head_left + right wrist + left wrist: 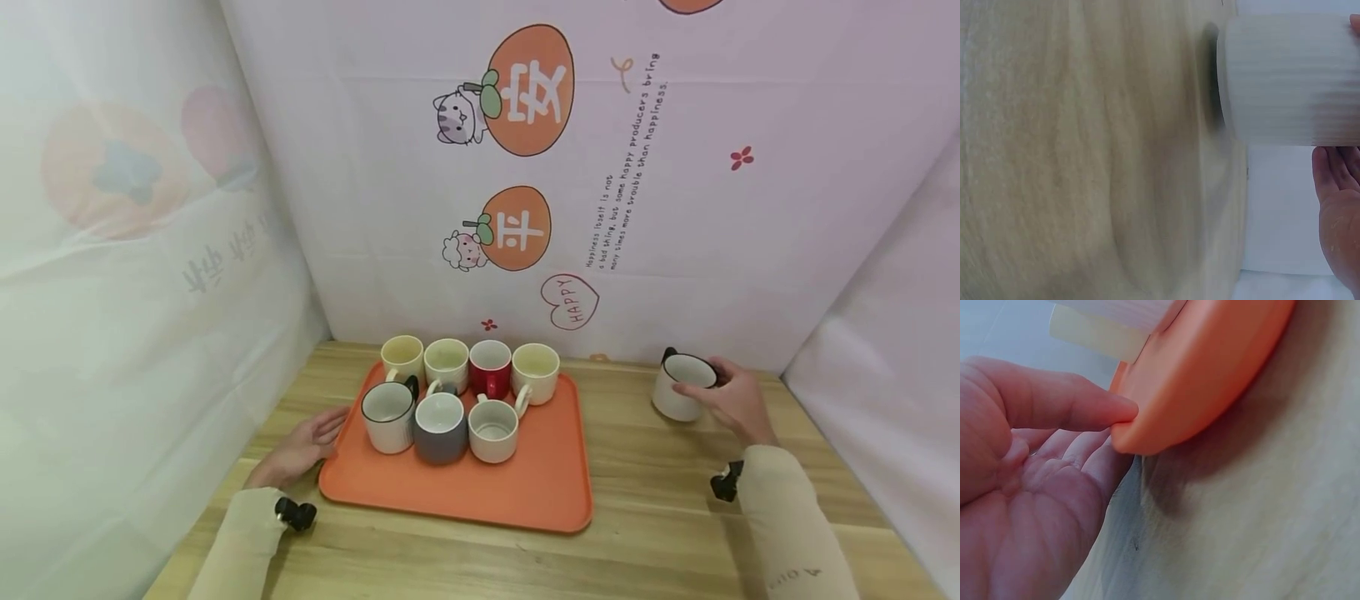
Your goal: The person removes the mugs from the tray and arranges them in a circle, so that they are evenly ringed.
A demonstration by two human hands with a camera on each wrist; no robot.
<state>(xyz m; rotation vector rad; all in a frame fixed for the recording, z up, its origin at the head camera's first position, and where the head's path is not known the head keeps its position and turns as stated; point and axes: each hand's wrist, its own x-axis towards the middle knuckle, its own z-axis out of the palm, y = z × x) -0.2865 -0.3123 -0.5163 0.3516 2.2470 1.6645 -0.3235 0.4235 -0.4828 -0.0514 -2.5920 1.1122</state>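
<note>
The left hand is at the left edge of the orange tray. In the head view its grip could pass for loose fingers beside the rim; the left wrist view shows it clamped there, thumb on top and fingers below. Seven mugs stand on the tray, four behind, three in front. Well apart to the right, the right hand has its grip around a white mug with a black handle, upright over the worktop. The right wrist view shows its ribbed side; whether its base touches the wood, I cannot tell.
</note>
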